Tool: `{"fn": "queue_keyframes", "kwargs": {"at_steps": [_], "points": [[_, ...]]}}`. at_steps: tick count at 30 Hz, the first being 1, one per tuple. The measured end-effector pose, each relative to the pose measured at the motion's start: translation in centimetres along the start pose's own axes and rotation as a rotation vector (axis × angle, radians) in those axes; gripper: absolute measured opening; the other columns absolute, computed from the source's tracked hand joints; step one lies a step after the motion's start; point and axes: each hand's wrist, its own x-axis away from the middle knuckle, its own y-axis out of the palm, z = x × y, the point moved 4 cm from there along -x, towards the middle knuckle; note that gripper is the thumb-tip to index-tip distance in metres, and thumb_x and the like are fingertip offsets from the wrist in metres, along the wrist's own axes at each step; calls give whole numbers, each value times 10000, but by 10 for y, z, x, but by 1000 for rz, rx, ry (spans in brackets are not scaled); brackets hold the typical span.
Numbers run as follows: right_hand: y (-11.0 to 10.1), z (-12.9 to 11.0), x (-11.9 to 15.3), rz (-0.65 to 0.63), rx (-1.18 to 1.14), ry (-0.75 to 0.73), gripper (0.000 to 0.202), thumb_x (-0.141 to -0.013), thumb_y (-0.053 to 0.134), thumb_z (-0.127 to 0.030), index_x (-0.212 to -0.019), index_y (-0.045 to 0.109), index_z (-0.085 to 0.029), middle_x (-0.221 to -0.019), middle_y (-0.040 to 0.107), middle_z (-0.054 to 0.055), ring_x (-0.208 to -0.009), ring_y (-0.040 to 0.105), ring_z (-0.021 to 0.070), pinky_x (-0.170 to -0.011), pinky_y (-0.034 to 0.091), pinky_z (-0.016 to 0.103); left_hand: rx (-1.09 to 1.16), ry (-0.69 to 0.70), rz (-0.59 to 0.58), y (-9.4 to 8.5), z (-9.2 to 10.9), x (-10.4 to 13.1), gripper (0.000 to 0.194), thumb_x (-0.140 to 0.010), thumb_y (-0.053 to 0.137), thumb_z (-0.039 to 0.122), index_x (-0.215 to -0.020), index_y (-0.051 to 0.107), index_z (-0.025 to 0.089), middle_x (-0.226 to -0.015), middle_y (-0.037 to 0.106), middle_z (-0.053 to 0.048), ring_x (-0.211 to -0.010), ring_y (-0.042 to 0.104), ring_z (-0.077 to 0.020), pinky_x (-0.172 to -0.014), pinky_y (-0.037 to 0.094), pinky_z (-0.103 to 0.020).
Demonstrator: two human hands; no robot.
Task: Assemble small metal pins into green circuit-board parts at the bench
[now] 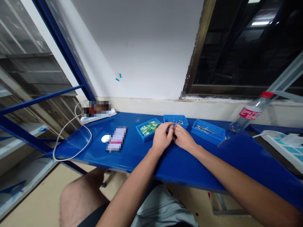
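My left hand (pixel 162 136) and my right hand (pixel 183 136) meet over the blue table (pixel 139 154), fingers curled together. A small dark object (pixel 175 136) peeks out between them; its kind is hidden by the fingers. Just beyond my hands sits a blue bin (pixel 167 118) with small metal parts (pixel 180 122), partly covered by my fingers. To the left of my left hand is a blue bin (pixel 147 138) full of green-and-white packets (pixel 149 127). Right of my right hand, another blue bin (pixel 219 135) holds thin metal pieces (pixel 204 129).
A blurred-out phone-like object (pixel 117 138) and a white round thing (pixel 106 138) lie at the left. A white cable (pixel 55 148) loops off a power strip (pixel 99 118). An upright clear bottle (pixel 247 115) with a red cap stands at the right, near a white-and-blue item (pixel 284 146).
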Motion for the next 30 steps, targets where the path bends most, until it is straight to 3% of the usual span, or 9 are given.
{"fn": "queue_keyframes", "kwargs": {"at_steps": [5, 9, 12, 16, 22, 30], "points": [[-12, 3, -2, 127, -80, 114, 129, -972, 587, -197, -987, 715, -216, -966, 721, 103, -978, 657, 294, -931, 580, 495, 0, -3, 2, 0, -1, -1, 221, -1030, 569, 190, -1195, 716, 197, -1170, 778, -84, -1073, 737, -219, -1035, 581, -381], [-19, 11, 0, 273, -289, 296, 89, -942, 622, -243, -977, 701, -223, -950, 705, 63, -791, 667, 215, -801, 613, 401, 4, -30, -31, 3, -9, 0, 262, -1011, 593, 170, -1243, 712, 190, -1216, 778, -93, -1080, 751, -221, -1010, 606, -382], [-17, 18, 4, 379, -583, 396, 142, -901, 704, -340, -977, 679, -222, -1021, 710, 62, -883, 727, 207, -865, 636, 386, 53, -56, -70, 8, -14, 1, 303, -991, 627, 160, -1279, 717, 188, -1254, 778, -100, -1102, 764, -226, -995, 629, -383], [-12, 24, 8, 409, -822, 469, 295, -813, 817, -430, -950, 655, -224, -994, 720, 52, -970, 752, 217, -969, 628, 417, 127, -122, -77, 10, -18, 2, 266, -958, 665, 125, -1190, 773, 200, -1200, 803, -84, -1076, 785, -231, -964, 654, -382], [-18, 18, 10, 397, -827, 441, 266, -818, 830, -408, -938, 687, -218, -1005, 701, 52, -962, 746, 213, -946, 641, 403, 168, -146, -89, 10, -19, 0, 238, -952, 679, 121, -1142, 798, 199, -1117, 826, -69, -1004, 803, -223, -948, 655, -370], [-23, 9, 13, 343, -650, 502, 227, -838, 790, -384, -945, 711, -201, -978, 735, 60, -825, 737, 197, -802, 657, 365, 39, -46, -66, 7, -15, -2, 244, -919, 687, 64, -1064, 821, 207, -1059, 829, -64, -977, 785, -217, -943, 629, -372]]}}
